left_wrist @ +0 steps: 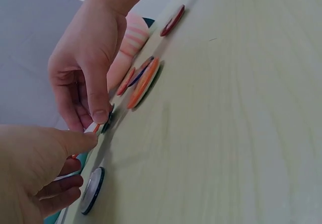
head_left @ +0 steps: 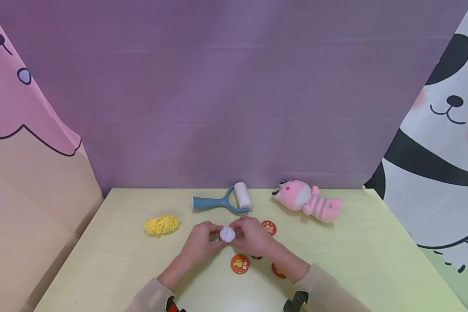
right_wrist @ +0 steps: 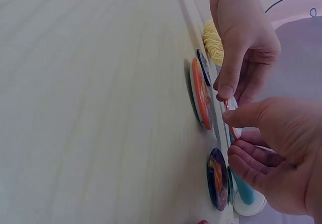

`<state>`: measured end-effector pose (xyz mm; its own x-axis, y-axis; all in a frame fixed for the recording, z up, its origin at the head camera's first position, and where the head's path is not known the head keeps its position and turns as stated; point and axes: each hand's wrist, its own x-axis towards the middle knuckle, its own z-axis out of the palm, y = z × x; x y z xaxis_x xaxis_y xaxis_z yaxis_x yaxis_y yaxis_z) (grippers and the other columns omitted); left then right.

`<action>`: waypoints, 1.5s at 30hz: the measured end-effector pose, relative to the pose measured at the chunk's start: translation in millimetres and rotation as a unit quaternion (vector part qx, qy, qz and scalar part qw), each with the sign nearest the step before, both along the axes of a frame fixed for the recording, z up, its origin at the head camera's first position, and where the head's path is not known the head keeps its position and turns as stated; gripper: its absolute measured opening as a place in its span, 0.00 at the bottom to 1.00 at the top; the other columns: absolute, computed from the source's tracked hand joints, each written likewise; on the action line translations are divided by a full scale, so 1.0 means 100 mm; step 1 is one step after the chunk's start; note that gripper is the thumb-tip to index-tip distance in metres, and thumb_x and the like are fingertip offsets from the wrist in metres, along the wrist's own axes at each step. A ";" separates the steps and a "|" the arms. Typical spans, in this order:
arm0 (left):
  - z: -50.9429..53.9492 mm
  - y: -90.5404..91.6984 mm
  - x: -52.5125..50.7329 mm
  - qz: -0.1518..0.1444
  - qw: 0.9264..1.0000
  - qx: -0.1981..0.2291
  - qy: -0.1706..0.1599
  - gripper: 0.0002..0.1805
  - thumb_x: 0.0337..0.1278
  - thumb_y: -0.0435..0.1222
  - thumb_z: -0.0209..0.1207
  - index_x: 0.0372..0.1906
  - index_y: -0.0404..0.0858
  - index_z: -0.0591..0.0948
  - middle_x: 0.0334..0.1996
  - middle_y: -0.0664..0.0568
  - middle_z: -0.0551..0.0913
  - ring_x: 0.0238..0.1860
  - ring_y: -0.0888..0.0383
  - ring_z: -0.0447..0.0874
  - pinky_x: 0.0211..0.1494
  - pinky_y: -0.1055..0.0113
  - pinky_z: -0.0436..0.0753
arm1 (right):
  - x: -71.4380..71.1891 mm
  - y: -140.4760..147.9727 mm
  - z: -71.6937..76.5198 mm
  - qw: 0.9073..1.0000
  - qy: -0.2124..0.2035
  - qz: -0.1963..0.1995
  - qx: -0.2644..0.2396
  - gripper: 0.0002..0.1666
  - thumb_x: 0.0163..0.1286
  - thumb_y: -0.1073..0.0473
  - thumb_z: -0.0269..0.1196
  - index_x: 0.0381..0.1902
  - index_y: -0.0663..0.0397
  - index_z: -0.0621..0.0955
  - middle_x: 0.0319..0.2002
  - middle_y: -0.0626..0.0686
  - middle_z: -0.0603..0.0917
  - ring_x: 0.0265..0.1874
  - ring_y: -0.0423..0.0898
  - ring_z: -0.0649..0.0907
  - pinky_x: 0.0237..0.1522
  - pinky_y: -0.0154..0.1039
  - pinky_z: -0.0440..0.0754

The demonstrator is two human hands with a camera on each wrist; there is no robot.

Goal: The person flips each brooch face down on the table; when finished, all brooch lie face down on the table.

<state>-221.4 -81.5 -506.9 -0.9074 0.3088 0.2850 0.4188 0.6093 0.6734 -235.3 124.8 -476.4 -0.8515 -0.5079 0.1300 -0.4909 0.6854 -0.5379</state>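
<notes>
Between both hands is a round pin badge, its white back turned up towards the head camera. My left hand pinches its left edge between thumb and fingers. On the opposite edge, my right hand pinches it too; the right wrist view shows the badge's red rim between the fingertips. An orange badge with a thumbs-up picture lies just below the hands. Beyond the right hand is a red badge. Another red badge is partly covered by the right forearm.
A blue-handled lint roller lies at the back. Left of it is a bundle of yellow yarn, and to the right a pink striped plush toy. A white-backed badge lies under the left hand. A purple curtain stands behind the table.
</notes>
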 end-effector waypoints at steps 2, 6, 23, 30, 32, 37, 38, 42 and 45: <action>-0.01 0.01 0.00 0.001 1.000 -0.004 0.005 0.15 0.56 0.34 0.77 0.48 0.34 0.92 0.35 0.49 0.89 0.37 0.57 0.86 0.43 0.69 0.87 | 0.01 -0.01 -0.01 1.000 -0.003 -0.003 0.005 0.16 0.64 0.60 0.77 0.50 0.57 0.89 0.39 0.50 0.87 0.39 0.42 0.80 0.43 0.37 0.83; -0.02 0.02 0.01 0.006 1.000 -0.017 0.007 0.15 0.56 0.34 0.77 0.48 0.34 0.92 0.36 0.50 0.90 0.37 0.59 0.83 0.43 0.70 0.84 | 0.00 -0.01 -0.03 1.000 -0.008 -0.006 0.015 0.17 0.65 0.59 0.77 0.50 0.58 0.89 0.39 0.50 0.86 0.39 0.42 0.80 0.44 0.38 0.84; -0.04 0.04 0.00 0.025 0.999 -0.040 -0.015 0.15 0.52 0.34 0.79 0.46 0.34 0.93 0.38 0.50 0.91 0.39 0.58 0.81 0.46 0.64 0.81 | 0.01 -0.07 -0.02 0.998 -0.052 -0.017 0.019 0.15 0.64 0.61 0.76 0.49 0.58 0.90 0.39 0.51 0.86 0.39 0.43 0.78 0.47 0.42 0.83; 0.00 0.05 -0.03 0.032 0.997 -0.038 -0.051 0.18 0.51 0.35 0.80 0.47 0.33 0.92 0.41 0.48 0.91 0.43 0.56 0.84 0.49 0.61 0.86 | -0.01 -0.02 0.01 0.998 -0.050 -0.020 0.025 0.18 0.65 0.60 0.76 0.51 0.60 0.89 0.39 0.52 0.85 0.38 0.44 0.78 0.45 0.40 0.83; 0.01 0.05 -0.04 0.030 0.998 -0.037 -0.050 0.19 0.50 0.36 0.80 0.47 0.32 0.92 0.40 0.47 0.90 0.41 0.56 0.84 0.46 0.64 0.86 | -0.05 0.03 0.02 0.999 -0.034 -0.025 0.021 0.18 0.64 0.61 0.76 0.51 0.61 0.89 0.39 0.52 0.86 0.38 0.44 0.79 0.44 0.40 0.84; 0.05 0.09 -0.10 0.019 0.999 -0.030 -0.026 0.18 0.53 0.36 0.78 0.47 0.32 0.91 0.38 0.45 0.90 0.38 0.54 0.85 0.41 0.70 0.83 | -0.14 0.23 0.09 0.999 0.024 -0.040 0.013 0.17 0.63 0.64 0.75 0.49 0.64 0.88 0.39 0.56 0.89 0.37 0.48 0.85 0.42 0.41 0.86; 0.05 0.11 -0.12 0.017 0.999 -0.028 -0.020 0.17 0.54 0.36 0.77 0.48 0.32 0.91 0.38 0.44 0.90 0.38 0.53 0.85 0.41 0.70 0.83 | -0.16 0.27 0.10 0.998 0.033 -0.040 0.017 0.17 0.63 0.64 0.75 0.49 0.64 0.88 0.40 0.57 0.89 0.37 0.48 0.87 0.42 0.41 0.87; 0.10 0.21 -0.20 0.002 1.000 -0.015 -0.023 0.18 0.58 0.36 0.75 0.51 0.32 0.90 0.43 0.42 0.91 0.42 0.50 0.88 0.46 0.65 0.87 | -0.23 0.38 0.14 0.998 0.041 -0.039 0.036 0.18 0.63 0.62 0.75 0.49 0.63 0.88 0.44 0.58 0.91 0.39 0.51 0.88 0.45 0.45 0.88; 0.13 0.29 -0.27 -0.011 0.999 -0.004 -0.033 0.19 0.60 0.35 0.75 0.54 0.31 0.89 0.48 0.41 0.92 0.48 0.47 0.91 0.53 0.57 0.90 | -0.27 0.43 0.14 0.997 0.049 -0.031 0.057 0.18 0.62 0.60 0.76 0.48 0.62 0.89 0.43 0.57 0.91 0.40 0.52 0.88 0.47 0.47 0.88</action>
<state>-248.8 -52.6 -494.3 -0.9169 0.3312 0.2226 0.3875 0.6055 0.6952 -262.2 167.5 -462.1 -0.8675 -0.4713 0.1590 -0.4926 0.7698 -0.4059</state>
